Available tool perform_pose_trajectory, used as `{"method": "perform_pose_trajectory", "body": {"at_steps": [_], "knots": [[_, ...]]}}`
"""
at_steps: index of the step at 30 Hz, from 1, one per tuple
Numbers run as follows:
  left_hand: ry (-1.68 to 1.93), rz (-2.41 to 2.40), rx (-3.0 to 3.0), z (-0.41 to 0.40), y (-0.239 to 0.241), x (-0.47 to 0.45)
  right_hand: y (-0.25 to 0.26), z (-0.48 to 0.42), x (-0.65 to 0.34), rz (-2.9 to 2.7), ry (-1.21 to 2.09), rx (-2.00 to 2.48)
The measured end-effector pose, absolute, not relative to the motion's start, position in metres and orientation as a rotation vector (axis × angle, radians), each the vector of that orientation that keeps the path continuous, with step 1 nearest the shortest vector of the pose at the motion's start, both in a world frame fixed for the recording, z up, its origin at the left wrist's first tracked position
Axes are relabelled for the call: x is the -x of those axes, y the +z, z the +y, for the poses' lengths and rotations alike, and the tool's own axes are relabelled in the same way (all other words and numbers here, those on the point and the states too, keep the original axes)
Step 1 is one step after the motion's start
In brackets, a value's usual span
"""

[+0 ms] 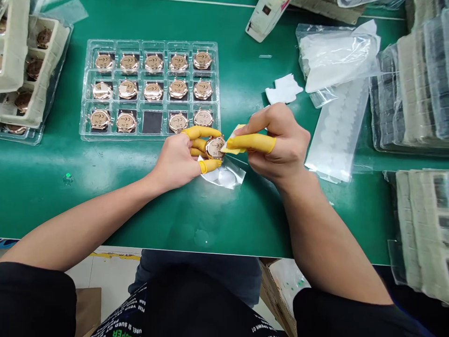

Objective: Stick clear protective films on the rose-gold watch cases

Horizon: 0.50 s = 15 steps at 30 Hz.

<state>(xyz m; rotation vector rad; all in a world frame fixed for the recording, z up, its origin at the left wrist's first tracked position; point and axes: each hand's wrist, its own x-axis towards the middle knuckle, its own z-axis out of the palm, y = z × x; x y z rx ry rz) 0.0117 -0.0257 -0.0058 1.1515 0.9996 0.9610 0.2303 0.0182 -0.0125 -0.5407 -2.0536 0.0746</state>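
Between yellow-cotted fingertips, my left hand grips a rose-gold watch case, its engraved back turned up. Pinched in my right hand, which also wears a yellow finger cot, is a small yellow-and-white cloth that touches the right edge of the watch case. Beneath the left fingertips lies a piece of clear film with round shapes on the green table. Just beyond the hands stands a clear plastic tray of similar watch cases, back side up; one pocket in its front row shows only its black pad.
Stacked trays of watch cases stand at the left. On the right are white wipes, a bag of white sheets, a strip of round films and tall tray stacks. A white box lies at the back.
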Motion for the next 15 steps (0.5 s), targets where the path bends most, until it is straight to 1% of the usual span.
{"method": "perform_pose_trajectory", "body": {"at_steps": [5,10,12,15], "knots": [[0.987,1.016,-1.167,-0.0243,-0.006,-0.0107,-0.0089,0.0171,-0.2381,-2.133,0.206,0.713],[0.99,1.017,-1.187,-0.0245,-0.0066,-0.0104,-0.008,0.012,-0.2324,-1.877,0.091,0.818],[0.978,1.007,-1.184,-0.0247,-0.0069,-0.0106,-0.0068,0.0106,-0.2309,-1.922,0.107,0.884],[0.988,1.01,-1.199,-0.0245,-0.0084,-0.0105,-0.0016,0.0108,-0.2382,-2.153,0.249,0.897]]}}
